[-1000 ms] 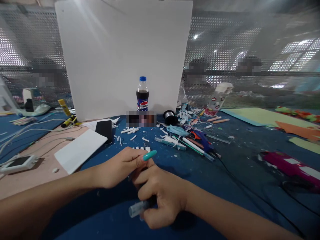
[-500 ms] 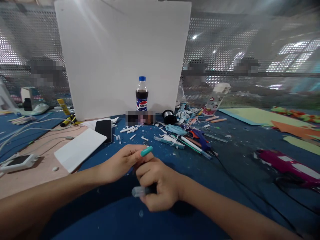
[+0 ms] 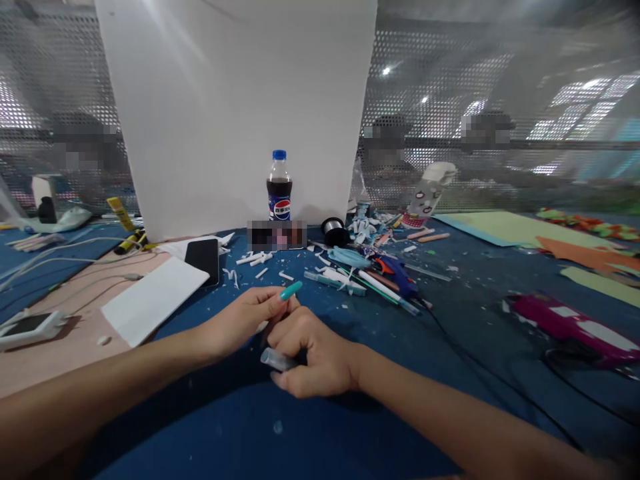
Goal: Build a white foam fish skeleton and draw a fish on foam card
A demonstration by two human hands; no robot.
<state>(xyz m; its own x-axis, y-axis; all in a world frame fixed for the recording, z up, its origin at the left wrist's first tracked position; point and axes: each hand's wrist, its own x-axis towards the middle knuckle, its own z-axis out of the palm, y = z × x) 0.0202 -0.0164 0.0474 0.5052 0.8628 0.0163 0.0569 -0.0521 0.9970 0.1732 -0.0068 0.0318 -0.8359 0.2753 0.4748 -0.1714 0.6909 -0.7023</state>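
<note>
My left hand [image 3: 245,323] is closed in a pinch at the middle, its thumb and fingers against my right hand's fingers. A long turquoise nail-shaped piece [image 3: 291,290] sticks out from its thumb tip. What its fingers pinch is hidden, apart from a small pale bit below them. My right hand [image 3: 317,353] is curled round a translucent plastic tube [image 3: 277,360] whose open-looking end points left; the rest of it, partly dark, is inside the fist. Both hands are held just above the blue tabletop [image 3: 240,433].
Behind stand a cola bottle [image 3: 279,193], a wire spool [image 3: 335,232] and a white board [image 3: 235,120]. Paper scraps, pens and a blue glue gun [image 3: 400,277] lie right of centre. A magenta tool [image 3: 575,327] is far right; a phone [image 3: 204,260] and white sheet [image 3: 155,300] lie left.
My right hand has moved up the view with the tube, closer beside my left hand. My left hand keeps its pinch. The whole view has shifted slightly.
</note>
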